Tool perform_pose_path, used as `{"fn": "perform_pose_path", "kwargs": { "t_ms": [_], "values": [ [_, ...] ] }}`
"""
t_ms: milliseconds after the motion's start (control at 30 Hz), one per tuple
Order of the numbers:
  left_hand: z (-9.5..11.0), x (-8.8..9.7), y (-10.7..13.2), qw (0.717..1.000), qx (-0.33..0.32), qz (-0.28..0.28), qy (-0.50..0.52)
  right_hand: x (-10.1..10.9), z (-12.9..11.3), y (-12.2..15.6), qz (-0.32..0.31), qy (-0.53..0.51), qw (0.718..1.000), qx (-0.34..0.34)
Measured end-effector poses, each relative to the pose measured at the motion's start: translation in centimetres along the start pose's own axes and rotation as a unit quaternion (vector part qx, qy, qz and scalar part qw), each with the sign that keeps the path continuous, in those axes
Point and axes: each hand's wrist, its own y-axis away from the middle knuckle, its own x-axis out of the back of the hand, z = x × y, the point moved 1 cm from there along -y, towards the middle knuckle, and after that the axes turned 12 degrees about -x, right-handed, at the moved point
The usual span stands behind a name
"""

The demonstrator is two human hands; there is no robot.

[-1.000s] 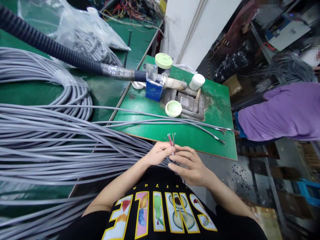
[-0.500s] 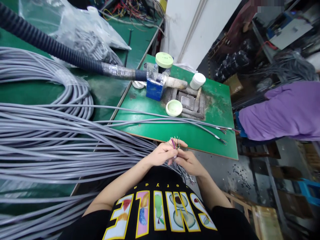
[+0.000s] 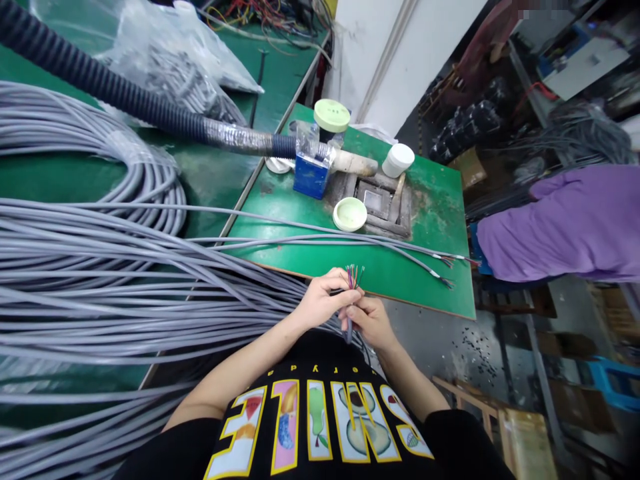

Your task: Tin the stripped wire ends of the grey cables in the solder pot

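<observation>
Over table edge, both hands point(image 3: 345, 308) now closer together, pinching cable point(image 3: 349, 327), coloured wires point(image 3: 354, 275) raised.

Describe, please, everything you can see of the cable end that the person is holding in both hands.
The cable end is a grey, plastic-looking sheathed cable, stripped at its tip so thin coloured wires fan upward: red, green and purple show. It stands roughly upright before the green table edge. The left hand pinches it near the top; the right hand grips just below.
</observation>
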Motion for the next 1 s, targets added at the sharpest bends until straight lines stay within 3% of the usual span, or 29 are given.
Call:
{"fn": "perform_pose_path", "kwargs": {
  "t_ms": [200, 1000],
  "values": [
    [-0.03, -0.02, 0.1, 0.994, 0.073, 0.015, 0.077, -0.21, 0.03, -0.15, -0.011, -0.016, 1.0, -0.009],
    [-0.21, 0.15, 0.13, 0.992, 0.089, 0.029, 0.089, -0.28, -0.04, -0.53, -0.045, -0.043, 0.998, -0.032]
  ]
}}
